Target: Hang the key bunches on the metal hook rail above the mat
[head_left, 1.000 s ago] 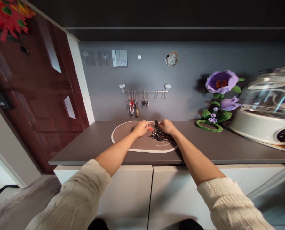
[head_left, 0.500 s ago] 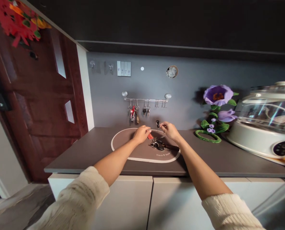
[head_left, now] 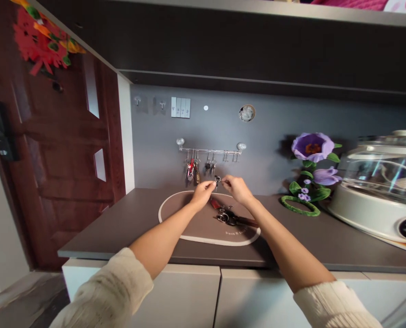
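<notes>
A small key ring with dark keys (head_left: pixel 217 179) hangs between my two hands, above the back of the mat. My left hand (head_left: pixel 202 195) is closed in a pinch at its left side. From the right, my right hand (head_left: pixel 237 187) pinches it between thumb and fingers. Under the hands lies a brown oval mat (head_left: pixel 178 214) with a pale rim. A bunch of keys (head_left: pixel 226 217) with metal rings and dark fobs rests on it, beside a red tag (head_left: pixel 215 203).
A hook rail (head_left: pixel 209 151) on the grey wall carries several key bunches (head_left: pixel 192 169). On the right stand a purple knitted flower (head_left: pixel 312 148) and a white appliance with a clear lid (head_left: pixel 367 207). A dark shelf (head_left: pixel 250 50) overhangs the counter (head_left: pixel 120 223). The door (head_left: pixel 73 168) is at left.
The keys have moved left with my right hand, and my left hand has come to meet them. The head view has tilted up a little.
</notes>
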`<action>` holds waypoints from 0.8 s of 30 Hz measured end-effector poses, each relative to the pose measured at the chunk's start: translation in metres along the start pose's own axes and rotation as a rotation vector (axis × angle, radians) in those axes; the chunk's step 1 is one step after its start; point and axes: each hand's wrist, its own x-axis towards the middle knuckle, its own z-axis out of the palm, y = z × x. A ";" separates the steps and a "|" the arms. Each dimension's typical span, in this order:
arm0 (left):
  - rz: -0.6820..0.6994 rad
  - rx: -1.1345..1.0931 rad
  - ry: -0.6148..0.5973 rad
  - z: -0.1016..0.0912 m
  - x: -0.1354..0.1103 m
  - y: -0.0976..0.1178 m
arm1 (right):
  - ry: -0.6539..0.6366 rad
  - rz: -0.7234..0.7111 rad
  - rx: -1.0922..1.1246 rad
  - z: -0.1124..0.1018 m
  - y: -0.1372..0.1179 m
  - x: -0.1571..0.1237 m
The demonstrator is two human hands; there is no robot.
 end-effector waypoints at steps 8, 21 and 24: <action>-0.122 -0.163 0.046 -0.008 0.005 0.002 | 0.016 -0.111 -0.212 0.013 -0.007 -0.002; -0.415 -0.536 -0.040 -0.016 0.010 0.006 | 0.111 -0.165 -0.356 0.014 0.005 -0.006; -0.317 -0.329 0.010 -0.019 0.010 0.007 | 0.123 -0.136 -0.284 0.017 0.008 -0.008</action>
